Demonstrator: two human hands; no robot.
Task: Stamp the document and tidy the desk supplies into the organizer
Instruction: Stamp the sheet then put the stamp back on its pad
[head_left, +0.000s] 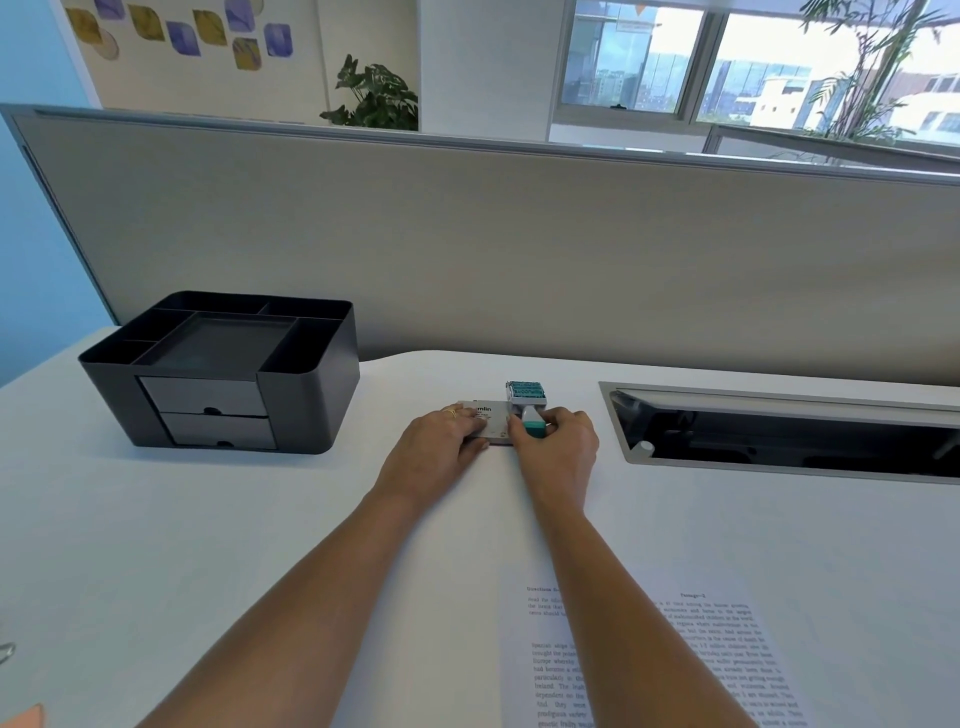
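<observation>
A grey ink pad case (492, 418) with printed lettering lies on the white desk, mid-far. My left hand (436, 454) rests on its left part, fingers holding it down. My right hand (558, 449) grips the teal-and-white handle of a date stamp (525, 397), which lies tipped with its teal printing bands facing up at the case's right end. A printed document (649, 660) lies near me on the right, partly under my right forearm. The black organizer (223, 374) with top compartments and two drawers stands at the left.
A grey partition wall (467, 234) closes the desk's far side. An open cable tray slot (789, 431) is set into the desk at the right. An orange item (23, 719) and a metallic object (6, 649) peek in at the lower left edge.
</observation>
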